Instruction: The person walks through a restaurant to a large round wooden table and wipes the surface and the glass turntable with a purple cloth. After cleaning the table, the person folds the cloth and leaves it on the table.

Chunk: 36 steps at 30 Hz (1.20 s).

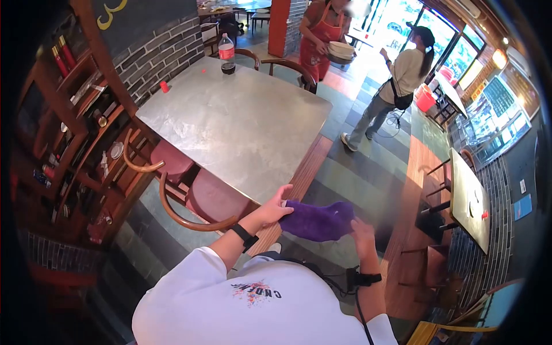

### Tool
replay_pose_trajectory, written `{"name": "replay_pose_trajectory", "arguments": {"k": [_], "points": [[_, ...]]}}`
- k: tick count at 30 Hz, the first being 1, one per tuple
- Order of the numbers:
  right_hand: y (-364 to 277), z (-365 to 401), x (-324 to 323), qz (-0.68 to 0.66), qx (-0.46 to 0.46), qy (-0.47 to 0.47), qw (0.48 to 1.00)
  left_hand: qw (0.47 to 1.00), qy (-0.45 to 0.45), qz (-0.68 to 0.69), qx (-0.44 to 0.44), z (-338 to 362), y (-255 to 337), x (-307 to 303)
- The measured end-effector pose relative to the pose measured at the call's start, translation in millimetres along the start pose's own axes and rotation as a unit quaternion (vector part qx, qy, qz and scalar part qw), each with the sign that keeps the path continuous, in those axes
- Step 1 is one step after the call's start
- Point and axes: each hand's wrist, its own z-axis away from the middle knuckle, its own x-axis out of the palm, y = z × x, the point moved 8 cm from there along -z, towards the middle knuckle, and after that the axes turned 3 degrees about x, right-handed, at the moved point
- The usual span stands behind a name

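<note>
**A purple cloth between my two hands**

My right hand (pixel 362 230) is blurred, so I cannot tell if its fingers close on the cloth or only lie against it. The lens bends the edges of the picture, and the things on the wooden shelf (pixel 86 132) at the left are too small and dark to name. A small dark round thing (pixel 228 68) and a small red thing (pixel 164 87) on the grey table (pixel 230 121) are also not clear to me.

The purple cloth (pixel 319 221) hangs in the air in front of my body, just beyond the near corner of the table. My left hand (pixel 273 211) pinches its left end, thumb on top. My right hand touches its right end. The cloth is stretched between both.

I count one cloth, one bottle (pixel 226 47) with a red label on the table, four chairs (pixel 213 198) around it, and two other people (pixel 402 75) standing far behind, well apart from me. Each of my wrists has one black band (pixel 244 236).
</note>
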Motion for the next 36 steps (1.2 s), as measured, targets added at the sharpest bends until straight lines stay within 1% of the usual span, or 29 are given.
{"name": "replay_pose_trajectory", "arguments": {"k": [2, 5, 6, 8, 10, 11, 12, 13, 14, 15, 17, 18, 19, 22, 23, 24, 27, 30, 31, 34, 35, 36], "points": [[-9.2, -25.9, 3.8, 0.026, -0.006, -0.014, 1.000, 1.000, -0.011, 0.017, 0.020, -7.8, 39.3, 5.1], [-50.6, -46.6, 37.7, -0.181, -0.018, -0.056, 0.982, 0.994, -0.076, -0.037, 0.068, -43.2, 46.3, -13.1], [-40.9, -59.8, 33.2, -0.156, -0.018, -0.060, 0.986, 0.984, -0.064, -0.118, 0.114, -48.4, 52.8, -20.6], [-12.3, -92.0, 15.6, -0.101, -0.019, -0.070, 0.992, 0.939, -0.035, -0.274, 0.205, -56.1, 65.7, -28.3], [-10.3, -119.7, 0.3, -0.018, -0.030, -0.038, 0.999, 0.926, 0.027, -0.268, 0.264, -63.0, 76.0, -38.7], [-15.9, -123.6, -2.0, 0.003, -0.043, -0.031, 0.999, 0.919, 0.058, -0.263, 0.287, -61.8, 74.3, -40.4], [-22.8, -127.1, -3.7, 0.023, -0.057, -0.022, 0.998, 0.937, 0.076, -0.236, 0.245, -66.6, 67.6, -44.2], [-53.9, -130.1, 6.7, 0.023, -0.085, -0.024, 0.996, 0.952, 0.096, -0.208, 0.203, -72.0, 66.9, -49.0], [-67.2, -137.3, 12.6, 0.006, -0.088, -0.030, 0.996, 0.962, 0.116, -0.180, 0.166, -77.1, 66.4, -51.4], [-79.9, -144.6, 18.3, -0.012, -0.090, -0.036, 0.995, 0.953, 0.147, -0.173, 0.202, -79.7, 71.8, -49.2], [-93.0, -166.0, 17.4, -0.079, -0.041, -0.054, 0.995, 0.928, 0.205, -0.252, 0.185, -83.3, 77.7, -50.9], [-106.8, -178.0, 15.5, -0.058, -0.063, -0.055, 0.995, 0.910, 0.233, -0.293, 0.180, -90.3, 87.0, -49.3], [-117.8, -188.7, 14.3, -0.038, -0.083, -0.055, 0.994, 0.904, 0.273, -0.247, 0.218, -92.6, 95.7, -44.9], [-128.9, -222.4, 15.3, -0.023, -0.117, -0.066, 0.991, 0.872, 0.330, -0.326, 0.158, -104.6, 108.4, -42.9], [-138.1, -230.0, 20.3, -0.012, -0.131, -0.061, 0.989, 0.860, 0.345, -0.331, 0.180, -106.5, 118.9, -37.3], [-147.4, -239.3, 24.3, 0.000, -0.146, -0.056, 0.988, 0.859, 0.357, -0.311, 0.196, -109.9, 125.9, -35.9], [-150.4, -270.5, 32.1, -0.031, -0.146, -0.066, 0.987, 0.859, 0.396, -0.229, 0.230, -114.6, 129.0, -34.7], [-148.4, -308.7, 38.9, -0.047, -0.173, -0.073, 0.981, 0.853, 0.430, -0.202, 0.215, -124.8, 122.3, -50.4], [-150.4, -319.0, 38.3, -0.020, -0.209, -0.055, 0.976, 0.845, 0.441, -0.209, 0.220, -130.7, 120.7, -55.2], [-165.5, -351.0, 44.6, -0.017, -0.170, -0.079, 0.982, 0.840, 0.446, -0.190, 0.244, -152.9, 129.9, -60.4], [-167.0, -363.6, 47.0, -0.048, -0.151, -0.093, 0.983, 0.799, 0.461, -0.260, 0.286, -162.1, 135.4, -64.5], [-169.9, -378.3, 49.0, -0.082, -0.137, -0.106, 0.981, 0.807, 0.446, -0.240, 0.304, -180.9, 130.9, -73.8]]}}
